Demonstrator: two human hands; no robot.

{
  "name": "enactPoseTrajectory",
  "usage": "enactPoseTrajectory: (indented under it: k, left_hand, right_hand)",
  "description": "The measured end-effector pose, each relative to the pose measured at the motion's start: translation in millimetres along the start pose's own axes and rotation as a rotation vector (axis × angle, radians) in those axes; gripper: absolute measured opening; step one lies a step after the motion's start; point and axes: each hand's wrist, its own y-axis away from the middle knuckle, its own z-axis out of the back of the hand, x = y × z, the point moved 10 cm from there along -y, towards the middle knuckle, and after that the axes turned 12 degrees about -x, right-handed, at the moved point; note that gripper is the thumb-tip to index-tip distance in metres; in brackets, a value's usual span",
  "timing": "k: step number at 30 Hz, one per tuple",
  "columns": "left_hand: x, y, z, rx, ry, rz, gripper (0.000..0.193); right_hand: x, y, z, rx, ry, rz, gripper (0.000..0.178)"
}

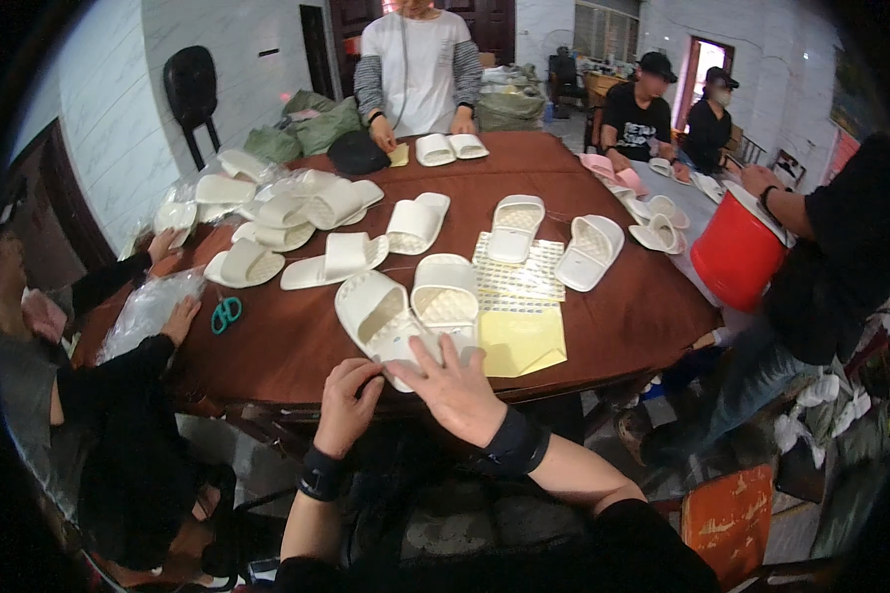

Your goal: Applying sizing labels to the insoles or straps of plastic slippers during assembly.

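A pair of white slide slippers lies side by side at the table's near edge, soles down and heels toward me. My right hand (pixel 455 395) lies with spread fingers across the heels of the left slipper (pixel 376 308) and the right slipper (pixel 445 292). Beside the left slipper's heel, my left hand (pixel 348 403) has its thumb and fingers pinched together; whatever is between them is too small to make out. Just right of the pair are a printed sticker sheet (pixel 536 274) and a yellow backing sheet (pixel 524 341).
Two single slippers, one (pixel 515 227) upright and another (pixel 590 253) angled, lie beyond the stickers. More white slippers (pixel 336 203) and teal scissors (pixel 226 314) are left, near a co-worker's hand (pixel 181 319). A red bucket (pixel 737 249) stands right. Another person works across the brown-covered table (pixel 643 326).
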Motion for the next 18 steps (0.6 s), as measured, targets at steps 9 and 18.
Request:
enactPoseTrajectory:
  k: [9,18]
  left_hand:
    - [8,0,7,0.086,0.031,0.098,0.017]
    - [6,-1,5,0.099,0.012,0.101,0.017]
  right_hand:
    - [-10,-20,59,-0.187,-0.018,0.023,0.043]
    - [-65,-53,103,-0.402,-0.082,0.059,0.028]
